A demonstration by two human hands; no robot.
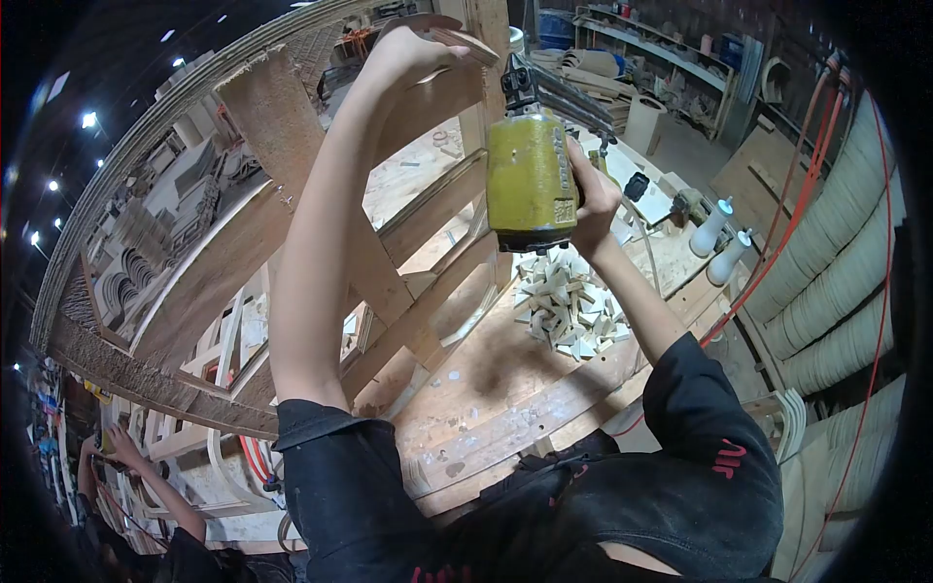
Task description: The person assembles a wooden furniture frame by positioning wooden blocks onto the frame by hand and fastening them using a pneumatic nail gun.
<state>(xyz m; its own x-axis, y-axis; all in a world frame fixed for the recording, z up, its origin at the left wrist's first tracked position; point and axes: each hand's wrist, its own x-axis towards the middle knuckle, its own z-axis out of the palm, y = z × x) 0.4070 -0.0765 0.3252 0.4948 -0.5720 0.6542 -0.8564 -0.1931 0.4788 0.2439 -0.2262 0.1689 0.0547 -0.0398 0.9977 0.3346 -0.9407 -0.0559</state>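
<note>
My right hand [595, 197] is closed round the grip of a yellow nail gun [530, 180], raised in front of me with its black nose close to an upright of a wooden frame [277, 228]. The frame has a curved plywood rim and several cross pieces. At its top, my left hand [410, 60] is closed on a thin wooden piece [473, 45], its fingers partly hidden. The nail gun's trigger and my right fingertips are out of sight behind its body.
Small wood blocks [573, 309] lie heaped on the workbench [466, 413]. Two white bottles [712, 229] are at the right, near hanging red hoses [821, 175]. Stacked pale rolls [826, 262] line the right side. At lower left, another person's arms [160, 486] work beside wooden parts.
</note>
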